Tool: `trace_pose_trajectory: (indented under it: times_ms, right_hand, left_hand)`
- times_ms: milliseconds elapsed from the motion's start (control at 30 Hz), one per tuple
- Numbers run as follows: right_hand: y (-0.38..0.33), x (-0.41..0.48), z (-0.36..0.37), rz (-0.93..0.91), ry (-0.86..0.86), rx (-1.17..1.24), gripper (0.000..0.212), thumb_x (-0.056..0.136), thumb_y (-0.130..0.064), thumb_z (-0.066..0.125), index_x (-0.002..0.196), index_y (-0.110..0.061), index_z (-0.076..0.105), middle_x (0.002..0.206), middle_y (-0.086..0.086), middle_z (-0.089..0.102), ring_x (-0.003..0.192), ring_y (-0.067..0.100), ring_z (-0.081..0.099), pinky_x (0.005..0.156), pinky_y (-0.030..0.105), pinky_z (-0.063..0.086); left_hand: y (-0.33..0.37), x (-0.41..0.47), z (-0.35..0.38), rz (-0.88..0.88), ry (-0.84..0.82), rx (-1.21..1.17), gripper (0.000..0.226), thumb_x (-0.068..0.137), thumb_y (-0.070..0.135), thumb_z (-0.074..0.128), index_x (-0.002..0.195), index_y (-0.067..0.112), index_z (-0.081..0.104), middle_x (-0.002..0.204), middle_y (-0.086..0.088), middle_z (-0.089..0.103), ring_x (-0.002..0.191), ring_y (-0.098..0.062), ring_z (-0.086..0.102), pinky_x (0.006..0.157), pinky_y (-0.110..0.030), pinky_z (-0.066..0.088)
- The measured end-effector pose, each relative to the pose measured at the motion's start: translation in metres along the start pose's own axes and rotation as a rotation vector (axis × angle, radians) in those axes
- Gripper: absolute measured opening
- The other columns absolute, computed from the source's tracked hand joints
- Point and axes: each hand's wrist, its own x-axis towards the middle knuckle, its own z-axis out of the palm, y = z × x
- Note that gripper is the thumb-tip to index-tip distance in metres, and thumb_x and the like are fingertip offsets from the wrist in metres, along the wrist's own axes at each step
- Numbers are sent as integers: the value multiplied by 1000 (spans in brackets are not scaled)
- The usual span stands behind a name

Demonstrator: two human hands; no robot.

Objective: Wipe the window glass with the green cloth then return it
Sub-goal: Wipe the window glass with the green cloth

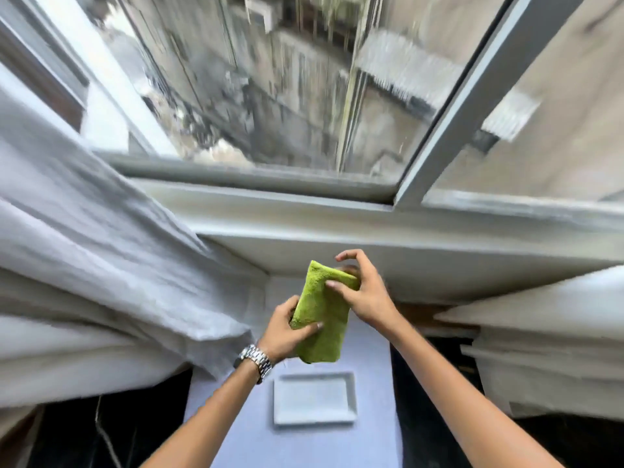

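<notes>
A folded green cloth [320, 312] hangs in the air below the window sill. My left hand [287, 329], with a metal watch at the wrist, grips its lower left edge between thumb and fingers. My right hand [361, 288] rests on the cloth's upper right corner, thumb pressed on it, the other fingers curled and spread above. The window glass [270, 79] fills the upper part of the view, with blurred buildings behind it. A white rectangular tray [351, 396] lies empty on the lilac surface just below the cloth.
White curtains hang at the left [101, 265] and right [547, 339]. A grey window frame bar [472, 106] splits the panes. The pale sill [337, 231] runs across the middle. Dark floor or furniture flanks the lilac surface [304, 447].
</notes>
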Motion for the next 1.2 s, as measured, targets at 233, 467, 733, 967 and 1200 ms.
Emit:
trace_pose_trajectory:
  times_ms: [233,467,733,967,1200]
  right_hand:
    - [-368,11,-112,-871,423,-280,48,88,13,64,126,-16,62,120,2,61,107,3,59,93,5,44]
    - [-643,-37,-207,-1288,982,-620,18,93,4,66,108,-1,73,126,23,57,101,35,65,85,39,56]
    - [-700,-34,-209,-946,1334,-1055,50,85,-5,75,133,-11,63,146,18,56,135,37,54,108,52,49]
    - [-700,-14,-177,-947,1264,-843,75,102,-55,33,147,4,44,151,29,47,143,44,44,122,57,33]
    - [-763,10,-192,-1132,1302,-1040,82,101,-64,18,158,-7,27,164,18,32,153,36,28,128,49,19]
  left_hand:
    - [353,-25,-94,636,262,-102,37,77,15,75,108,7,56,88,0,69,75,-5,62,67,-23,55]
    - [622,-104,-149,1234,617,116,57,87,1,70,138,8,47,128,-8,65,111,-29,67,92,-43,59]
    - [689,-127,-262,1488,1227,603,44,97,37,51,126,4,50,121,-18,65,111,-27,61,93,-43,59]
    - [705,-133,-400,1277,1554,829,53,103,22,32,151,3,41,159,-23,40,148,-36,37,119,-56,39]
    - [709,-98,-433,1336,1482,752,59,103,32,25,159,15,27,170,-13,19,160,-29,12,127,-61,18]
